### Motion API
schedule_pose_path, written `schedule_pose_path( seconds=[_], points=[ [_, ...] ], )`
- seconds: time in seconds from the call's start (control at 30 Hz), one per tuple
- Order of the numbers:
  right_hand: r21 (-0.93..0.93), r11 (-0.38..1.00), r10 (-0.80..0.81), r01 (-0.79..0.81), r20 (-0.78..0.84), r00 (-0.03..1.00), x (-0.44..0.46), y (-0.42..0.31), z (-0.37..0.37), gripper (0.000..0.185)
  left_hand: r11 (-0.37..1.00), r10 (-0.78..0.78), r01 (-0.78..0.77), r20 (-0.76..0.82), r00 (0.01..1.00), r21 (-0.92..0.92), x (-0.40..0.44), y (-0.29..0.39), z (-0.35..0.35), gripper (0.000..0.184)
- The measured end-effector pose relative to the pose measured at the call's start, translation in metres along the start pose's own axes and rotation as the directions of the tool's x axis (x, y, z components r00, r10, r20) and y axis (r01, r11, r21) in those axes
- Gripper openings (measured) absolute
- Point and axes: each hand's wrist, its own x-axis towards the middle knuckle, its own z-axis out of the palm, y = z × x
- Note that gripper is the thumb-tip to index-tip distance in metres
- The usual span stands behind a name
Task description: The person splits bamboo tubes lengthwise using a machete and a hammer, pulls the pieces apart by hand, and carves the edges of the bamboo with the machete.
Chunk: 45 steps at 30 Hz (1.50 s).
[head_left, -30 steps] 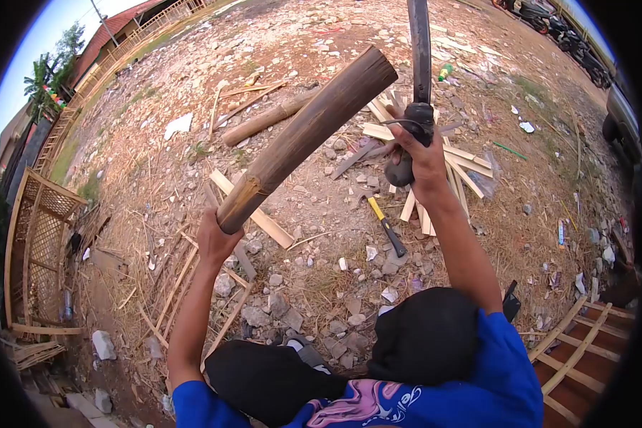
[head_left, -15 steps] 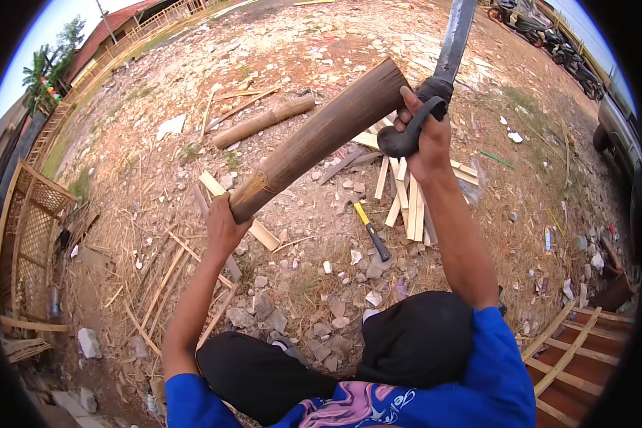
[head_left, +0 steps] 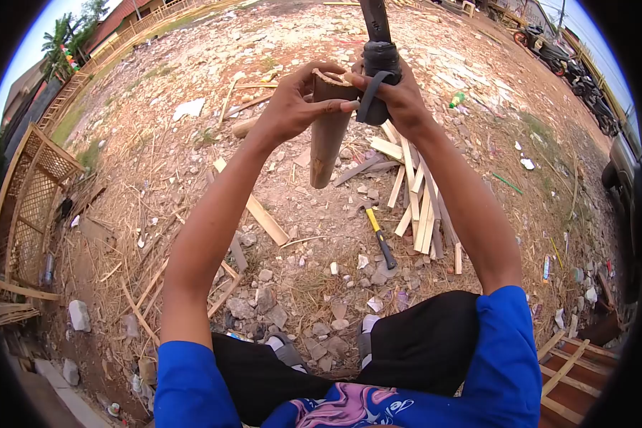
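A thick brown bamboo section point(head_left: 327, 146) hangs roughly upright in front of me, its pale-rimmed upper end towards me. My left hand point(head_left: 298, 103) is closed around that end, thumb across the near side. Just to the right, my right hand point(head_left: 405, 103) grips a machete point(head_left: 376, 25) by its black-wrapped handle, with the blade pointing up and cut off by the frame's top edge. A dark strap loops over the handle, and the right thumb reaches to the bamboo's rim. On the ground below lies a hammer point(head_left: 379, 235) with a yellow and black handle.
Split pale strips point(head_left: 424, 207) lie piled right of the hammer, and a longer slat point(head_left: 266, 220) lies to the left. Rubble and straw cover the ground. A woven lattice frame point(head_left: 32, 192) stands at left; motorbikes point(head_left: 574, 78) and a vehicle point(head_left: 624, 157) stand at right.
The bamboo has swung from a slanting hold to near upright. My left hand has moved from its lower end to the top, beside the right hand, which still holds the machete.
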Motion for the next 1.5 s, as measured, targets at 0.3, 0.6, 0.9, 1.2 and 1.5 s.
schedule_pose_path(
  seconds=[0.3,0.6,0.9,1.2,1.5],
  points=[
    [-0.178,0.953,0.208,-0.243,-0.196,0.958,-0.046,-0.001,0.019,0.037,0.971,-0.117,0.079,-0.166,0.979,-0.224,-0.046,-0.082,0.001,0.035],
    [-0.253,0.818,0.496,-0.517,-0.144,0.856,-0.125,-0.008,0.038,0.043,0.997,-0.079,0.076,-0.232,0.970,-0.022,-0.058,-0.097,0.013,0.048],
    [-0.432,0.707,0.527,-0.559,-0.205,0.825,-0.125,-0.008,0.059,0.044,0.999,0.007,0.004,-0.290,0.957,0.036,-0.055,-0.104,0.018,0.042],
    [-0.363,0.779,0.487,-0.512,-0.165,0.858,-0.131,0.010,0.051,0.043,1.000,-0.008,0.010,-0.307,0.952,0.005,-0.054,-0.107,0.019,0.043],
    [-0.409,0.798,0.391,-0.443,-0.208,0.896,-0.138,0.023,0.057,0.039,0.997,-0.075,0.075,-0.274,0.959,-0.008,-0.055,-0.106,0.017,0.041]
  ],
)
